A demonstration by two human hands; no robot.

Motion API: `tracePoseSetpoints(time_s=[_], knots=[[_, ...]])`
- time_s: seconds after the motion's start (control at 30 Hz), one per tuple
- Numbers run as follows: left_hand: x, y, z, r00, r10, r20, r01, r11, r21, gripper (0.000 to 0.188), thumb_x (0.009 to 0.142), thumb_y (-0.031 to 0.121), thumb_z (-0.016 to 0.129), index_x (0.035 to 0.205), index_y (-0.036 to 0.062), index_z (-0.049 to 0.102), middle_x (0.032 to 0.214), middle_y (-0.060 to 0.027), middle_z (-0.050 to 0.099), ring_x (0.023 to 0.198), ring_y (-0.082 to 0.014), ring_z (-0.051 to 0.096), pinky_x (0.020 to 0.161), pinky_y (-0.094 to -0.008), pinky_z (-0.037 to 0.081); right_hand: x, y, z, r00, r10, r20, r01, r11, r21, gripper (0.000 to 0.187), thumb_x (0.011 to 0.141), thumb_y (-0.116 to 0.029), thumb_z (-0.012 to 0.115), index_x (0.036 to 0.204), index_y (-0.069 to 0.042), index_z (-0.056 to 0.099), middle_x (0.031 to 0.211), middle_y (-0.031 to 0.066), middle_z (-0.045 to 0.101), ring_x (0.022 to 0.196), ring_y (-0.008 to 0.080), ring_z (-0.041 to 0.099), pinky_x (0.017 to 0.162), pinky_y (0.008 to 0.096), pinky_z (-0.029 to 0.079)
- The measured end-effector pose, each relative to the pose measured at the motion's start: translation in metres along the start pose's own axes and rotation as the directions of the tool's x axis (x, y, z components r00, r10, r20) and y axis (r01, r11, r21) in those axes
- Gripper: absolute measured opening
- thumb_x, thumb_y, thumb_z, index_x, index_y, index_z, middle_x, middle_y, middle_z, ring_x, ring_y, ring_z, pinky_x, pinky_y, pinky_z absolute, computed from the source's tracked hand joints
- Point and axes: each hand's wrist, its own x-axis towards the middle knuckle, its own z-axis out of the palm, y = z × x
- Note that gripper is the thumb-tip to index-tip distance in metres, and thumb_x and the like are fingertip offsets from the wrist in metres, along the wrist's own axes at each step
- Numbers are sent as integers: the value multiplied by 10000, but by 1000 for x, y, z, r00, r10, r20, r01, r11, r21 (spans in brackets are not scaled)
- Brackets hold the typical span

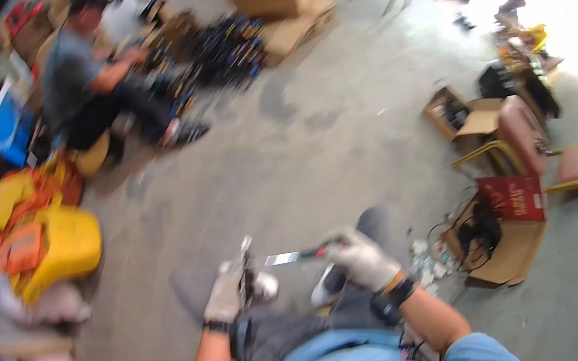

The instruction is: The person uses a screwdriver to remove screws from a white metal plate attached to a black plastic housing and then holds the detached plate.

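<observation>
- Right hand (pixel 362 259), gloved, gripped a flat metal blade tool (pixel 293 257) by its handle, tip aimed left.
- Left hand (pixel 227 294), gloved, clasped a dark slender part (pixel 247 280) over the lap.
- Blade and part apart; work judged unfinished.

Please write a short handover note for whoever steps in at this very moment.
Left hand: gloved, gripping a dark tool upright over the lap.
Right hand: gloved, holding a flat metal blade pointed toward the tool, tip just short of it.
Nearby: open cardboard box with cables on the floor to the right, red chair beyond it; another person sits far left.
Done or left: the blurred picture does not show.
</observation>
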Motion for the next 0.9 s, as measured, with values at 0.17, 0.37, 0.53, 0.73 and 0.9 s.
tracePoseSetpoints(time_s=[0.17, 0.37, 0.53, 0.73, 0.9], knots=[[-12, 3, 10, 997, 11, 82, 16, 948, -319, 490, 1133, 494, 570, 1288, 42, 680, 903, -38, 710, 705, -132, 682, 642, -297, 571, 1, -7, -7, 950, 266, 163, -298, 927, 226, 530, 1123, -458, 538, 1353, 7, 648, 1014, 103, 719, 746, 143, 640, 663, 287, 542], [-8, 2, 15, 994, 32, 106, 27, 857, -515, 466, 1066, 499, 691, 1273, 82, 681, 936, -52, 710, 699, -177, 677, 577, -392, 541, 5, 4, -5, 961, 246, 129, -276, 894, 352, 394, 1110, -312, 616, 1309, 24, 668, 1038, 94, 692, 848, 107, 628, 709, 258, 531], [-8, -3, 9, 983, 60, 175, 42, 847, -530, 598, 1102, 503, 618, 1405, -12, 628, 1007, -58, 744, 782, -139, 742, 700, -312, 619, 1, 14, 3, 983, 152, 100, -181, 871, 456, 367, 1092, -252, 644, 1334, 25, 649, 1071, 82, 672, 997, 123, 627, 818, 245, 525], [-5, -2, 11, 981, 50, 189, 57, 851, -522, 617, 1078, 525, 650, 1394, -5, 631, 1000, -55, 741, 783, -137, 741, 694, -322, 618, 6, 0, -19, 925, 301, 232, -358, 896, 264, 377, 1101, -248, 632, 1373, 11, 603, 1117, 84, 634, 896, 114, 585, 742, 269, 508], [-8, -1, 13, 984, 33, 176, 66, 847, -527, 646, 1052, 544, 683, 1388, -5, 625, 997, -57, 728, 772, -130, 734, 692, -319, 622, 5, 14, -3, 980, 174, 99, -199, 906, 374, 356, 1100, -234, 624, 1362, 6, 617, 1135, 93, 644, 924, 120, 592, 754, 274, 512]])
